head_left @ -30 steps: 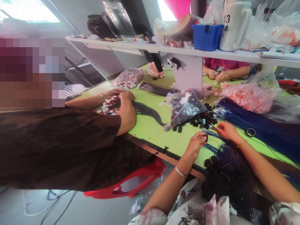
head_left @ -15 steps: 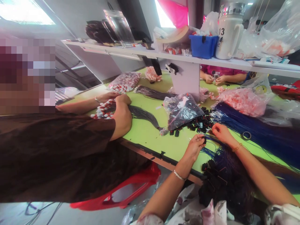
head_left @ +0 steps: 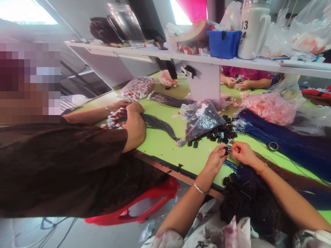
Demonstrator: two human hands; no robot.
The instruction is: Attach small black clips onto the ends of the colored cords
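My left hand [head_left: 216, 159] pinches a small black plastic connector [head_left: 226, 151] between thumb and fingertips. Close on its right, my right hand [head_left: 243, 154] is closed in a pinch on a thin wire, its pale tip [head_left: 230, 148] at the connector. Below my hands hang blue wires [head_left: 231, 166] and a dark cluster of black connectors [head_left: 239, 198] at the table edge. Loose black connectors [head_left: 216, 134] lie heaped just beyond my fingers, beside a clear plastic bag of dark parts [head_left: 201, 120]. Brown wires [head_left: 281, 167] stretch rightward behind my right forearm.
On the right lie long blue wires [head_left: 274, 132], a tape roll [head_left: 272, 146] and a bag of pink connectors [head_left: 270, 109]. A co-worker's arm [head_left: 136, 129] works at left over grey wires [head_left: 160, 126]. Overhead runs a shelf [head_left: 165, 55] with a blue bin [head_left: 223, 44] and mug [head_left: 253, 32].
My right hand has moved left and down from the wire ends, bringing a wire up to the connector. My left hand still holds the connector in nearly the same place.
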